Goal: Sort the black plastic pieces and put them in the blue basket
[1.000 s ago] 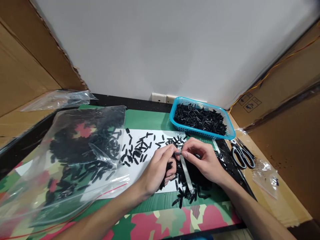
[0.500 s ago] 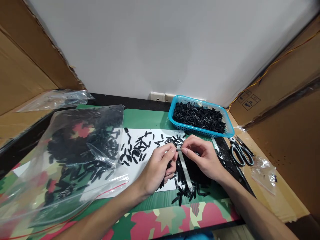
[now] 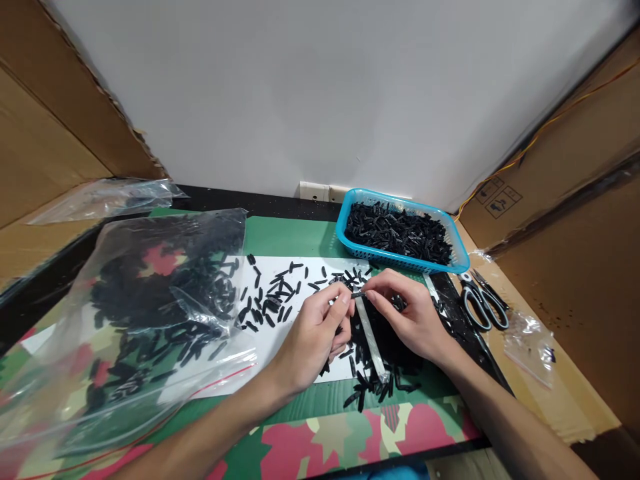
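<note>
Thumb and fingertips of my left hand (image 3: 313,337) are closed on one end of a small black strip-like piece (image 3: 357,295). My right hand (image 3: 413,313) pinches the other end, so the piece spans the short gap between both hands. Below it a flat silvery strip (image 3: 371,341) lies over a dark heap of similar black pieces (image 3: 397,353), partly hidden by my right hand. More loose black pieces (image 3: 280,293) are scattered on a white sheet (image 3: 293,328) left of my hands. The curled lower fingers of my left hand hide what may lie within them.
Behind my hands stands a blue basket (image 3: 343,230) full of black pieces. A large clear zip bag (image 3: 200,360) with black pieces covers the left side. Scissors (image 3: 483,303) and a small plastic bag (image 3: 530,347) lie at right. Cardboard walls (image 3: 575,267) flank the table.
The black piece now shows longer between my fingertips, tilted slightly up to the right. My hands have barely shifted; the view has moved slightly.
</note>
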